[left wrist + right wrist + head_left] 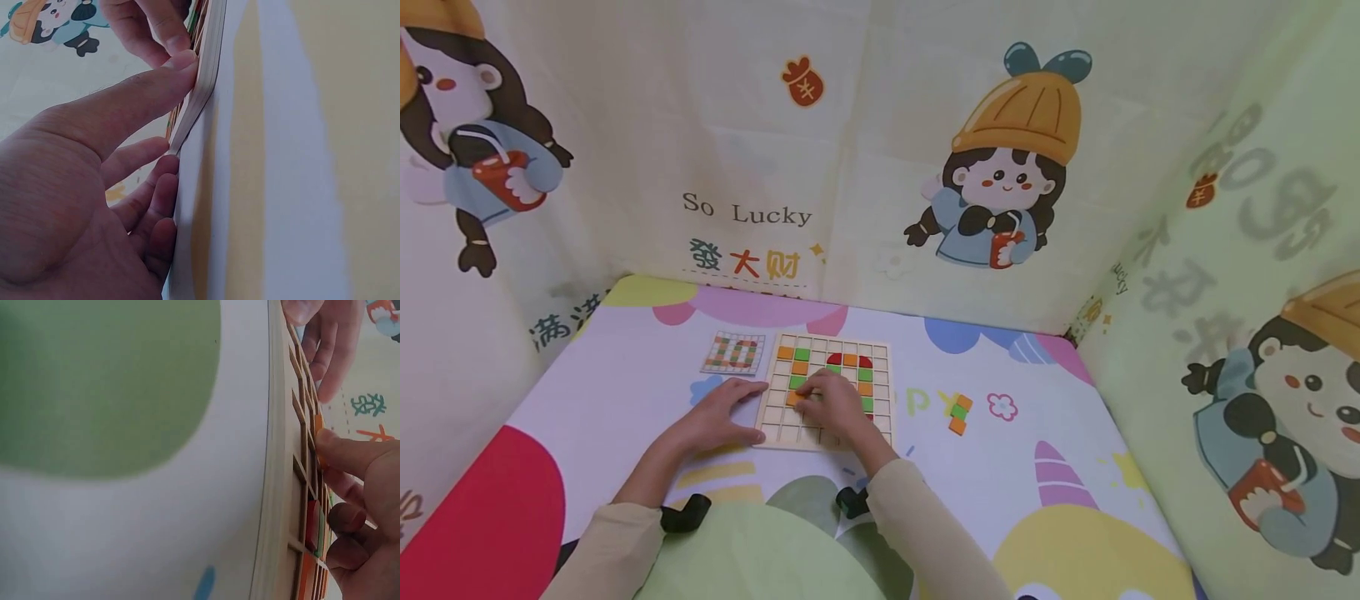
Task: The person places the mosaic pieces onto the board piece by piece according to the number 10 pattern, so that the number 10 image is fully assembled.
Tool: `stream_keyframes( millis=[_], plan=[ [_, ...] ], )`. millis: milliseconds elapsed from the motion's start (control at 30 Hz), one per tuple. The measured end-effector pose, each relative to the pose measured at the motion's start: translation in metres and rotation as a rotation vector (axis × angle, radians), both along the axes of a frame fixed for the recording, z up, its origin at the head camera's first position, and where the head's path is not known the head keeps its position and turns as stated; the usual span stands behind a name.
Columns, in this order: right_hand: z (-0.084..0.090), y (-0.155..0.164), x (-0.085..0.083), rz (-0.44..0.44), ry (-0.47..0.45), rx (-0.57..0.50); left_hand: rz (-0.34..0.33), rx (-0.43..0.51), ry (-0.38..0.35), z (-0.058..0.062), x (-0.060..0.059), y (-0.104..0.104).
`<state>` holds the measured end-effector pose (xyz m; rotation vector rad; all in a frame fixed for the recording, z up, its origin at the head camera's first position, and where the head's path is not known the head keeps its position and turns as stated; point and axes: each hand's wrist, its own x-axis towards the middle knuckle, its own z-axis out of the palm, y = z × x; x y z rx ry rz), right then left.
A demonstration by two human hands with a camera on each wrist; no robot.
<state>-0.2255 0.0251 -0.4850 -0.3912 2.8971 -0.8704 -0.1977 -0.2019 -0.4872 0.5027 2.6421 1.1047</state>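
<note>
A wooden grid board (pixel 788 433) lies on the table, with orange, green and red tiles in several of its cells. My right hand (pixel 837 407) reaches over the board and pinches an orange tile (pixel 792 399) low in the left column of tiles, just under a green tile (pixel 795 382). In the right wrist view, the thumb presses against that tile (pixel 319 425). My left hand (pixel 718 417) rests at the board's left side, fingers extended. Its thumb touches the board's edge (pixel 206 81) in the left wrist view.
A small printed pattern card (pixel 733 353) lies beyond the left hand, beside the board. To the right, loose orange and green tiles (pixel 959 412) sit in a short line on the patterned tablecloth (pixel 940 475). A printed curtain (pixel 865 167) surrounds the table.
</note>
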Motion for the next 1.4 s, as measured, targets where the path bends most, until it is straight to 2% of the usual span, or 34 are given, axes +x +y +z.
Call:
stream_keyframes(
  millis=[300,500,700,933,1133,1400],
  plan=[
    [0.004,-0.003,-0.001,-0.015,-0.009,-0.003,0.0,0.006,0.004,0.0,0.0,-0.001],
    [0.005,-0.002,-0.001,-0.011,-0.034,-0.045,-0.003,0.004,-0.001,0.0,0.0,0.0],
    [0.006,0.007,0.0,0.009,0.009,-0.082,0.002,-0.002,-0.006,0.003,0.0,0.001],
    [0.007,0.024,0.0,-0.048,-0.029,-0.058,0.008,-0.004,-0.016,0.003,0.0,0.002],
    [0.008,0.046,0.001,-0.093,-0.024,-0.09,0.017,-0.001,-0.029,0.002,0.0,0.003],
    [0.01,0.081,0.002,-0.155,-0.017,-0.078,0.012,0.008,-0.018,0.0,0.0,0.002]
  ],
)
